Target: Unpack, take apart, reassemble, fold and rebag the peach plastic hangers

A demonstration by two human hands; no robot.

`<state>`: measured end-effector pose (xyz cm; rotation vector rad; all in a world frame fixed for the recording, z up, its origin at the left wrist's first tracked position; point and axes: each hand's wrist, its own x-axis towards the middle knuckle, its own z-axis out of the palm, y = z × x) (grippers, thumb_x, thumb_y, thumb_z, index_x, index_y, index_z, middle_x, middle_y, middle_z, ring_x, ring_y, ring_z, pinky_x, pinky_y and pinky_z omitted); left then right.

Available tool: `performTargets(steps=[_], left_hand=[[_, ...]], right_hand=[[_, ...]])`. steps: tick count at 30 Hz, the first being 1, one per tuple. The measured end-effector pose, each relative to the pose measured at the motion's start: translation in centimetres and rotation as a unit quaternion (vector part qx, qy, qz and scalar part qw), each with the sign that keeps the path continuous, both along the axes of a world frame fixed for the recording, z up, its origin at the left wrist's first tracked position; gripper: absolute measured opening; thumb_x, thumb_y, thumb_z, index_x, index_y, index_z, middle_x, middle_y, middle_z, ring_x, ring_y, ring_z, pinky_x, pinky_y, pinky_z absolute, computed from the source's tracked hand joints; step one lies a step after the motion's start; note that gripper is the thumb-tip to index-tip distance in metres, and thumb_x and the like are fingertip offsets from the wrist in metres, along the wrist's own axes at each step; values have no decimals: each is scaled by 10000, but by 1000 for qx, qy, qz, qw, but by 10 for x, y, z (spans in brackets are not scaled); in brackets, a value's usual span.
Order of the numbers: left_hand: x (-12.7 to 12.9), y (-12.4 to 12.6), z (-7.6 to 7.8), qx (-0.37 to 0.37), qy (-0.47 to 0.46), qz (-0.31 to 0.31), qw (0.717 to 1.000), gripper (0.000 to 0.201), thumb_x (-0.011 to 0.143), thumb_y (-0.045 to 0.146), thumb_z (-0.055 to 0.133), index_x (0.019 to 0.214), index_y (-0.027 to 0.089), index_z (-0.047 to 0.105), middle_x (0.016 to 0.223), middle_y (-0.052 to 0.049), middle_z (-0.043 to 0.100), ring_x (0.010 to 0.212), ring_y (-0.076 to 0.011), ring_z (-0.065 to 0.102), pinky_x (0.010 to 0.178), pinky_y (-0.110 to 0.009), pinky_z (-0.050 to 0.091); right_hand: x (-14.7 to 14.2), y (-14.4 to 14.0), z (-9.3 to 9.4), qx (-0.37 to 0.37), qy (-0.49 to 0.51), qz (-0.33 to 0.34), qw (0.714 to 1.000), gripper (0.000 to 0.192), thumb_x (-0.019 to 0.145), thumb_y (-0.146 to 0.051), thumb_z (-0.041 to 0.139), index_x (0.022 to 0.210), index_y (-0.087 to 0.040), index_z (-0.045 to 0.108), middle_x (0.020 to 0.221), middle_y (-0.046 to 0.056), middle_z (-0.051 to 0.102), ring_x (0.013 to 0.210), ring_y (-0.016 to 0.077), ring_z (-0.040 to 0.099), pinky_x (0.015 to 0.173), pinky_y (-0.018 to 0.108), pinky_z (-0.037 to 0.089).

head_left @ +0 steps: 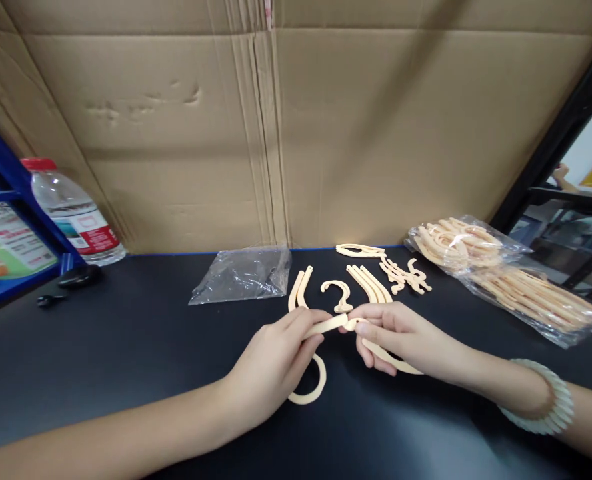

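Cream hanger parts, which look like plastic, are in both hands above the black table. My left hand is closed on a flat hanger arm whose end points right. Below that hand a round, ring-like cream part shows; whether it joins the held arm is hidden. My right hand pinches a small hanger piece against the end of the arm. Under the right fingers a curved cream strip sticks out. Just behind the hands lies a hanger hook.
Loose hanger arms lie behind the hands, with a pile of small hooks further right. Bagged hanger parts sit at the right. A clear plastic bag, a water bottle and a cardboard wall are behind.
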<state>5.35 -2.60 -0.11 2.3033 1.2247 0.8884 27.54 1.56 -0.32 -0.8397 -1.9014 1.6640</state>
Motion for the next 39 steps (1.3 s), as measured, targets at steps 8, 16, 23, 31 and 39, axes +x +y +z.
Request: performTargets(steps=[8, 16, 23, 31, 39], left_hand=[[0, -3, 6, 221, 293, -47, 929, 230, 970, 192, 436, 796, 155, 581, 622, -19, 597, 424, -150, 508, 410, -264, 240], [2, -7, 8, 201, 261, -52, 943, 229, 969, 190, 436, 751, 194, 509, 582, 4, 531, 384, -119, 370, 422, -267, 162], [1, -8, 11, 225, 293, -66, 927, 276, 1006, 201, 339, 765, 183, 474, 586, 10, 528, 388, -119, 394, 401, -258, 201], [1, -8, 11, 299, 342, -61, 889, 363, 1018, 172, 216, 786, 159, 495, 613, -2, 559, 379, -154, 477, 342, -277, 304], [-2, -4, 9, 230, 328, -63, 914, 315, 994, 143, 248, 798, 166, 494, 547, 19, 504, 363, -157, 432, 356, -271, 258]], right_hand=[[-4, -9, 4, -95, -52, 36, 993, 323, 872, -465, 549, 830, -148, 589, 483, -38, 581, 306, 58, 430, 338, 162, 281], [-3, -23, 2, 223, -133, -36, 965, 330, 942, -369, 467, 669, -186, 498, 530, -37, 544, 342, 56, 455, 372, 180, 318], [0, -27, 0, 530, -139, -54, 835, 260, 982, -203, 401, 736, -191, 483, 599, -39, 470, 467, 83, 373, 471, 239, 289], [-1, -33, -3, 543, -122, -72, 828, 230, 972, -167, 441, 745, -183, 480, 590, -55, 458, 454, 66, 382, 452, 229, 284], [-1, -39, -5, 689, -157, -60, 705, 231, 954, -79, 405, 793, -141, 559, 561, -17, 510, 438, 114, 391, 422, 291, 255]])
